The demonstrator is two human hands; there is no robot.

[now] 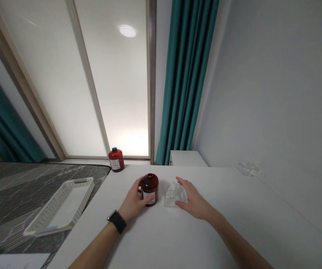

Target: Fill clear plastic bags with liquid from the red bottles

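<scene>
A dark red bottle (150,188) with a white label and an uncapped neck stands upright on the white table (194,239). My left hand (133,203), with a black watch on the wrist, is wrapped round the bottle's left side. Right beside the bottle lies a clear plastic bag (173,195). My right hand (193,200) rests against the bag's right side, fingers stretched along it.
A second red bottle (116,159) with a black cap stands at the table's far left corner. A white perforated tray (62,207) lies on the dark marbled surface to the left. Crumpled clear plastic (247,169) lies far right near the wall. Teal curtains hang behind.
</scene>
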